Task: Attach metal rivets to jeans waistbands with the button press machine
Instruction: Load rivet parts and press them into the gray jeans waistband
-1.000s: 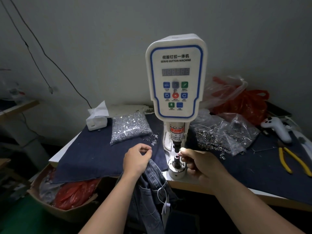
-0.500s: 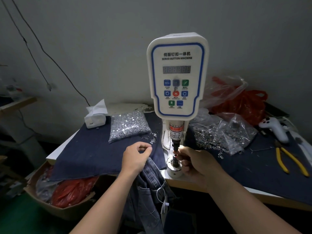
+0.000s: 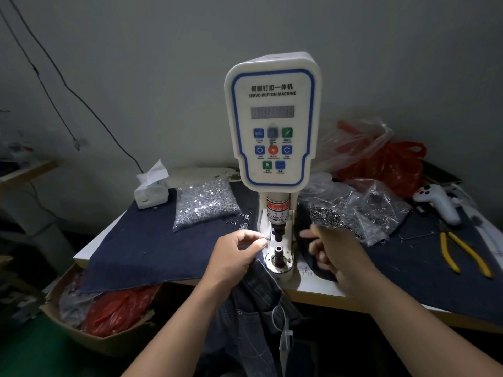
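Note:
The white servo button machine (image 3: 273, 118) stands at the table's front edge, its lower die (image 3: 278, 253) bare under the punch (image 3: 278, 231). My left hand (image 3: 234, 257) pinches the waistband of the dark jeans (image 3: 258, 303), which hang off the table edge just left of the die. My right hand (image 3: 330, 250) hovers blurred to the right of the die, fingers loosely curled, near the open bag of dark rivets (image 3: 353, 213). Whether it holds a rivet I cannot make out.
A bag of silver rivet parts (image 3: 205, 202) and a tissue box (image 3: 151, 191) lie left on the navy cloth (image 3: 152, 248). Yellow pliers (image 3: 462, 254), a white controller (image 3: 438, 200) and red plastic bags (image 3: 392, 164) sit right. A cardboard box (image 3: 89, 317) stands below left.
My right hand has left the lower die and moved right toward the bag of dark rivets. My left hand still pinches the waistband, shifted slightly toward the die.

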`<state>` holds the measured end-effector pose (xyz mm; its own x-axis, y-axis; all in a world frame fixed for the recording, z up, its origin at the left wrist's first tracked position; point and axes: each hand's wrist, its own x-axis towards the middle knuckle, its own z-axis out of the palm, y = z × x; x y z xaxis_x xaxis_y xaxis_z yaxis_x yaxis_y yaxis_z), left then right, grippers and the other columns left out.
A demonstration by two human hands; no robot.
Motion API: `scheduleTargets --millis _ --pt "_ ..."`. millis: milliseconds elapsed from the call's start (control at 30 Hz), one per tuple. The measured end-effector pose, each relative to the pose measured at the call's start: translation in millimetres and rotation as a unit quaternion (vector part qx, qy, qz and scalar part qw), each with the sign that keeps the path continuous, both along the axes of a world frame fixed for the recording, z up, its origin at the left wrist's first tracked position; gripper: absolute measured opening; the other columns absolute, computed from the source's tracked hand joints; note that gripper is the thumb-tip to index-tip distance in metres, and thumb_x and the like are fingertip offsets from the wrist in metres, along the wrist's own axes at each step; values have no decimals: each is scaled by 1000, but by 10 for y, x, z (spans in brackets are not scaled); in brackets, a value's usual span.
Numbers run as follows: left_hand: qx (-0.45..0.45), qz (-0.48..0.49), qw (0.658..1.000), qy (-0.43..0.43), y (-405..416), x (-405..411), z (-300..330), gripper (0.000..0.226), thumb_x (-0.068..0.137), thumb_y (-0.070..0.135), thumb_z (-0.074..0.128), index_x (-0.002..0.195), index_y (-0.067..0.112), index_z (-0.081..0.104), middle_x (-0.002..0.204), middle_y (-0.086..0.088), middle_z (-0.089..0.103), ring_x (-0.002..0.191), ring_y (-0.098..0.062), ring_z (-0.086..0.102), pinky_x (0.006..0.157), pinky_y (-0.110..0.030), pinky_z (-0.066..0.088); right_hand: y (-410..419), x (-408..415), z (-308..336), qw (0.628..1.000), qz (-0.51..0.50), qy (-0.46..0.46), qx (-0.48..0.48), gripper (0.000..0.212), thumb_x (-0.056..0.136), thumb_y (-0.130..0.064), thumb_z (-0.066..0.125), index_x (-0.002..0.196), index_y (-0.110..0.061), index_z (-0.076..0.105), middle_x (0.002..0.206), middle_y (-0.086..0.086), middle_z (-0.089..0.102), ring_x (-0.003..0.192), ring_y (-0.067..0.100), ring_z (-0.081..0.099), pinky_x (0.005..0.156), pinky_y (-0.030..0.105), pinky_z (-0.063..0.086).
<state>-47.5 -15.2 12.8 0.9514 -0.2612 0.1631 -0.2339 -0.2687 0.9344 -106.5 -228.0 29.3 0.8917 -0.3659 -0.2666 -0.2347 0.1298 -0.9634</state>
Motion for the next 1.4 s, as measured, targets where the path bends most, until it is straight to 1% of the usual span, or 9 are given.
scheduleTargets --millis 100,500,767,867,1000,1167,1267,1333,1400 --pt "13 -19 1000 1 -33 -35 21 6 93 26 78 91 22 82 89 10 81 88 -5 75 77 -11 52 -238 -47 -222 987 -71 -30 -142 34 106 -26 48 89 -13 75 56 1 57 46 12 43 52 32 36" --pt "88 -31 995 -24 -139 -132 163 13 90 21 81 79 26 77 84 20 76 79 7 68 75 -11 49 -310 -94 -385 978 -51 -89 -183 37 107 -29 47 85 -20 75 56 -3 58 46 4 47 56 32 36" --pt "171 -14 985 12 -198 -110 337 12 89 25 81 80 20 76 76 7 77 62 7 62 56 -6 43 -294 -113 -378 968 -51 -105 -222 37 106 -27 47 84 -20 75 55 -1 59 47 2 50 52 21 35" --pt "179 -22 984 11 -166 -116 360 9 89 29 82 82 25 78 80 14 78 72 8 68 61 -4 45 -300 -120 -400 965 -47 -110 -233 37 106 -27 47 83 -20 75 55 -1 60 49 2 52 55 24 36" --pt "119 -5 993 19 -97 -163 365 5 93 25 76 90 25 79 86 14 79 76 7 70 66 -5 47 -296 -163 -359 965 -30 -120 -232 35 105 -27 50 82 -18 75 59 -1 63 51 2 53 56 21 38" --pt "-29 -6 982 187 12 -264 485 22 99 27 70 80 19 78 61 1 65 52 -8 59 50 -21 50 -30 -428 -248 936 92 -196 -279 7 90 -37 71 95 -33 75 85 -21 71 72 -3 63 67 10 44" --pt "-128 -41 955 265 40 -301 601 22 99 28 71 83 13 70 59 -2 63 47 -11 60 47 -21 50 196 -605 -208 886 222 -158 -375 42 70 -68 70 106 -47 67 97 -22 61 91 -3 59 76 10 43" --pt "-160 -59 945 280 49 -327 677 22 97 31 72 84 13 70 62 -3 65 49 -12 61 49 -23 52 234 -618 -142 850 294 -118 -421 41 72 -71 64 97 -38 66 98 -15 59 94 -1 57 80 17 45" --pt "-126 -87 957 247 94 -343 732 31 91 44 74 92 13 71 71 -3 69 58 -12 65 56 -25 55 172 -596 -41 880 315 -93 -344 32 80 -58 65 91 -28 69 94 -9 66 85 1 61 79 25 47"
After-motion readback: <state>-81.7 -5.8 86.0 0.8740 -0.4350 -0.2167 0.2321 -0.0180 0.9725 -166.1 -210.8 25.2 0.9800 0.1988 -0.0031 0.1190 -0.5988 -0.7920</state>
